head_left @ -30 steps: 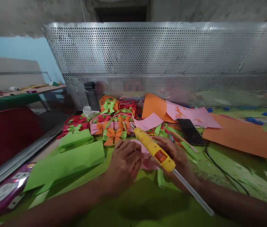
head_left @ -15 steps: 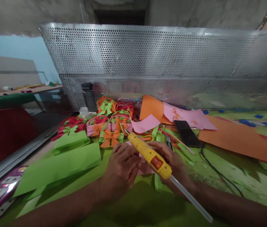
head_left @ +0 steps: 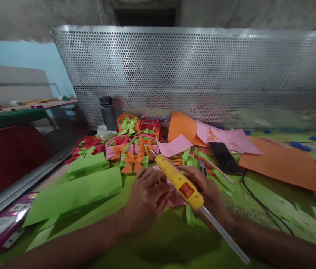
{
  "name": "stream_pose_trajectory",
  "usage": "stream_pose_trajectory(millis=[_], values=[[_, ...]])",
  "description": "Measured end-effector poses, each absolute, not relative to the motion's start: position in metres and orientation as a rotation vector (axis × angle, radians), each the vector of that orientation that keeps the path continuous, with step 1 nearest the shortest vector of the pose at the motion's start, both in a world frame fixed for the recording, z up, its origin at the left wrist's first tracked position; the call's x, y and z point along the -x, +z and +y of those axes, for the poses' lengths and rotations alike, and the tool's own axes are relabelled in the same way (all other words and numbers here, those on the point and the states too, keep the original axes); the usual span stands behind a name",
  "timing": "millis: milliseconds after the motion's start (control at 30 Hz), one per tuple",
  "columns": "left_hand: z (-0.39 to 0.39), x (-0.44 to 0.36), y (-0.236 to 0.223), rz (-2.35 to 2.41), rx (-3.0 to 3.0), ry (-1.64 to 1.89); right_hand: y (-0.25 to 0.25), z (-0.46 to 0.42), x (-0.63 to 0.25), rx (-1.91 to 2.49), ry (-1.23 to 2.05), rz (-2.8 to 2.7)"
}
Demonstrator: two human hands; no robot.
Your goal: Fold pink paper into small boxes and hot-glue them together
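Note:
My right hand is closed round a yellow glue gun with an orange trigger; its nozzle points away to the upper left and a clear glue stick juts from its back. My left hand lies beside it, fingers bent down onto a pink paper piece on the green table. What the fingers pinch is hidden. Just beyond the hands stand several small paper baskets with bows.
Green paper sheets lie to the left, orange and pink sheets to the right. A black phone and a black cable lie right of the hands. A perforated metal screen and a dark bottle stand behind.
The view shifted slightly. Both hands stay together over the pink paper, the glue gun kept at nearly the same angle.

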State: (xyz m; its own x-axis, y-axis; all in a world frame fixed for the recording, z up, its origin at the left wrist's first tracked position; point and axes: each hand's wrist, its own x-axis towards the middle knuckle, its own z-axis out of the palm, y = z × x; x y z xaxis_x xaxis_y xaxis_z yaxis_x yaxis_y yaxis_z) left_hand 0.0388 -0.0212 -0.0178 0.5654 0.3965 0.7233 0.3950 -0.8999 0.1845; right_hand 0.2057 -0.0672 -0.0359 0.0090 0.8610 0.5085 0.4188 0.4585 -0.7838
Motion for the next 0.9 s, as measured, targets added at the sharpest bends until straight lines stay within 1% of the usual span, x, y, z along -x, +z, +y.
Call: stream_pose_trajectory(millis=[233,433,700,900], values=[[-0.0235,-0.0392,-0.0188,0.663,-2.806,1.353,-0.0324,-0.0661,-0.2051,1.093,0.522,-1.634],[-0.0241,-0.0418,-0.0201,0.642,-2.789,1.428,-0.0341,-0.0662,-0.2068,1.106,0.445,-1.665],[-0.0226,-0.0391,-0.021,0.638,-2.791,1.387,-0.0346,-0.0662,-0.2075,1.075,0.48,-1.654],[-0.0211,-0.039,-0.0206,0.636,-2.811,1.355,-0.0324,-0.0679,-0.2065,1.098,0.414,-1.666]])
